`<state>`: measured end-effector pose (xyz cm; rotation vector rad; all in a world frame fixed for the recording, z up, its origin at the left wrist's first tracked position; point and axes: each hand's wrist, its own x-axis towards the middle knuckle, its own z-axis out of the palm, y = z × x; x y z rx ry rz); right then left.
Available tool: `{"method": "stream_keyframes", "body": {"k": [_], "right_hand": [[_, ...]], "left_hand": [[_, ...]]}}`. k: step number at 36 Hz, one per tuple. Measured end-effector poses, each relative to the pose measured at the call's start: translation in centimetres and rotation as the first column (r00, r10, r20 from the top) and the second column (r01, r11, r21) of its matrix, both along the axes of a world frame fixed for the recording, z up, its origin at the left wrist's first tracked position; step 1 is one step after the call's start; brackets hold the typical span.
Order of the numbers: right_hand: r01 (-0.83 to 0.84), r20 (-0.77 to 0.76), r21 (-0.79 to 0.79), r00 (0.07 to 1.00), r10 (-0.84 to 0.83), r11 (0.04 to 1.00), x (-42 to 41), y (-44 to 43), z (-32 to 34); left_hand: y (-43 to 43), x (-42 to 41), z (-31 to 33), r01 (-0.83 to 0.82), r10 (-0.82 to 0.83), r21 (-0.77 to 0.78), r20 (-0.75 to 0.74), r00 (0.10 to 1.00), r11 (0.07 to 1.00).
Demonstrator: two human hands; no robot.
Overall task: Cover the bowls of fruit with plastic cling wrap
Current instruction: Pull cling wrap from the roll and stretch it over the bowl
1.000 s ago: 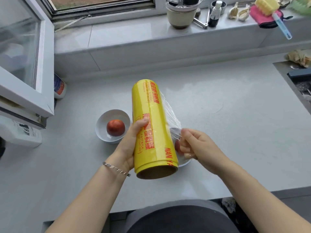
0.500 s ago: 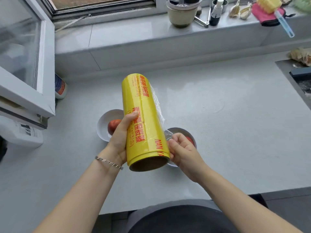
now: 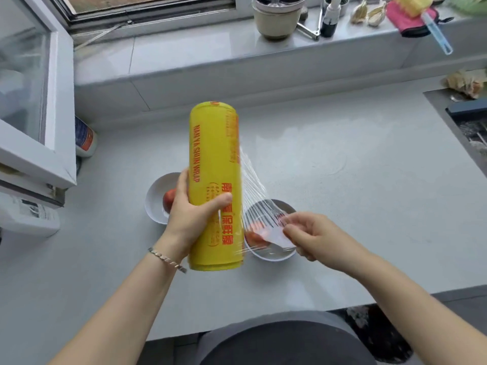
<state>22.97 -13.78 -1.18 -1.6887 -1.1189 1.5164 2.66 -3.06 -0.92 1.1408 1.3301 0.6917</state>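
My left hand (image 3: 193,212) grips a big yellow roll of cling wrap (image 3: 214,164) with red print, held nearly upright above the counter. A bunched strip of clear film (image 3: 259,206) runs from the roll's right side to my right hand (image 3: 313,237), which pinches its free end. Under the film sits a white bowl (image 3: 276,255) with red fruit (image 3: 254,237) in it. A second white bowl (image 3: 155,196) holding a red fruit (image 3: 168,200) stands to the left, partly hidden behind my left hand.
The grey counter (image 3: 342,180) reaches back to a tiled sill (image 3: 184,51) carrying a pot, a bottle and a pink cloth. An open window frame (image 3: 39,127) juts in at left, with a can (image 3: 85,138) below it. The sink (image 3: 466,122) lies at right.
The roll has turned upright and lifted. My right hand has pulled the film out to the right, over the near bowl.
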Motion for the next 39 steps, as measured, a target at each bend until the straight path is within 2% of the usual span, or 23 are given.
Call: {"method": "stream_keyframes", "body": {"k": [3, 5, 8, 11, 12, 16, 19, 23, 24, 26, 28, 32, 36, 39], "right_hand": [[-0.039, 0.102, -0.021, 0.994, 0.041, 0.999, 0.1, -0.3, -0.4], [-0.058, 0.1, -0.075, 0.993, 0.065, 0.995, 0.5, -0.5, -0.7], [-0.003, -0.022, -0.103, 1.0, 0.001, 0.995, 0.3, -0.1, -1.2], [0.235, -0.247, -0.154, 0.931, -0.268, 0.96, -0.3, 1.6, -2.3], [0.269, -0.289, -0.189, 0.904, -0.316, 0.944, -0.7, 2.2, -2.5], [0.245, -0.333, -0.262, 0.885, -0.326, 0.934, -1.5, 3.6, -3.2], [0.219, -0.344, -0.228, 0.893, -0.289, 0.949, -1.9, 3.9, -3.2], [0.333, -0.392, -0.149, 0.845, -0.364, 0.931, -2.6, 3.4, -3.0], [0.366, -0.379, -0.109, 0.844, -0.379, 0.924, -2.8, 3.2, -2.9], [0.406, -0.25, 0.017, 0.887, -0.389, 0.914, -3.4, 3.0, -2.9], [0.419, -0.117, 0.147, 0.907, -0.405, 0.896, -3.7, 2.8, -3.0], [0.398, -0.025, 0.259, 0.914, -0.406, 0.88, -3.1, 2.4, -2.8], [0.356, 0.005, 0.292, 0.928, -0.373, 0.888, -1.8, 2.2, -2.4], [0.333, -0.035, 0.295, 0.94, -0.338, 0.895, -1.3, 2.3, -1.9]], "left_hand": [[-0.8, 0.3, 0.3, 0.117, -0.093, 0.112, -0.195, 0.976, 0.987], [-1.2, 0.3, 0.3, 0.148, -0.115, 0.133, -0.228, 0.967, 0.98], [-1.7, 0.4, 0.3, 0.172, -0.164, 0.048, -0.131, 0.978, 0.984], [-2.2, 0.8, 0.2, 0.185, -0.185, -0.018, -0.032, 0.982, 0.983], [-2.4, 0.9, 0.2, 0.19, -0.191, -0.029, -0.017, 0.982, 0.981], [-2.7, 1.1, 0.0, 0.227, -0.228, -0.058, -0.001, 0.974, 0.972], [-2.9, 1.1, 0.0, 0.244, -0.244, -0.06, 0.017, 0.97, 0.968], [-3.1, 1.1, -0.3, 0.24, -0.243, -0.078, -0.024, 0.97, 0.968], [-3.2, 1.2, -0.4, 0.243, -0.246, -0.085, -0.035, 0.969, 0.966], [-3.6, 1.6, -0.4, 0.246, -0.249, -0.087, -0.028, 0.968, 0.965], [-3.9, 2.1, -0.3, 0.225, -0.221, -0.124, 0.039, 0.974, 0.967], [-3.5, 2.1, 0.0, 0.203, -0.164, -0.252, 0.168, 0.972, 0.946], [-2.2, 2.1, 0.3, 0.318, -0.247, -0.308, 0.249, 0.937, 0.897], [-1.5, 2.8, 0.7, 0.453, -0.319, -0.334, 0.385, 0.866, 0.827]]}}
